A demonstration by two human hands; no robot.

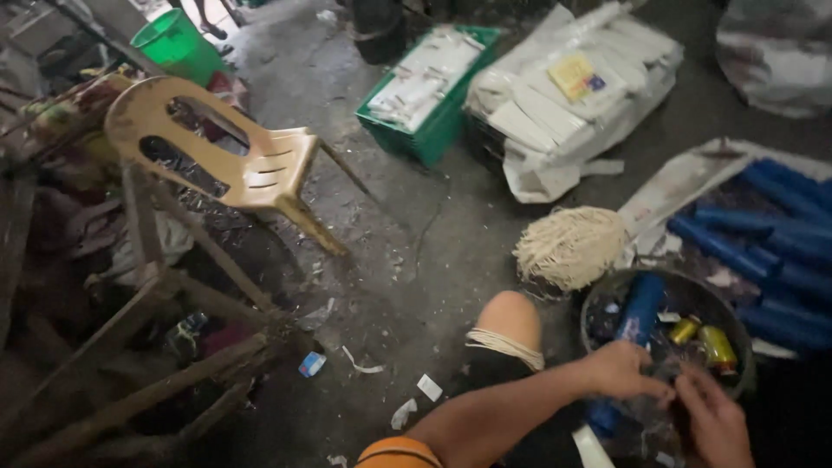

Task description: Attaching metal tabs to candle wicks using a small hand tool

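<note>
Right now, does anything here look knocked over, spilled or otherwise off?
Yes. The tan plastic chair lies tipped on its side on the concrete floor, and paper scraps are scattered near the knee. Both hands, left and right, work over the round dark basin.

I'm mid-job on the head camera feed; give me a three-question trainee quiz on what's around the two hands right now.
1. True or false: the left hand and right hand meet over clear crinkled plastic film at the round dark basin.
2. Which lies inside the basin? A) beige plastic chair B) blue plastic tube C) green plastic bucket
3. What pale stringy bundle lies on the floor just behind the basin?

Key: 1 true; 2 B; 3 the cream string mop head.
</note>
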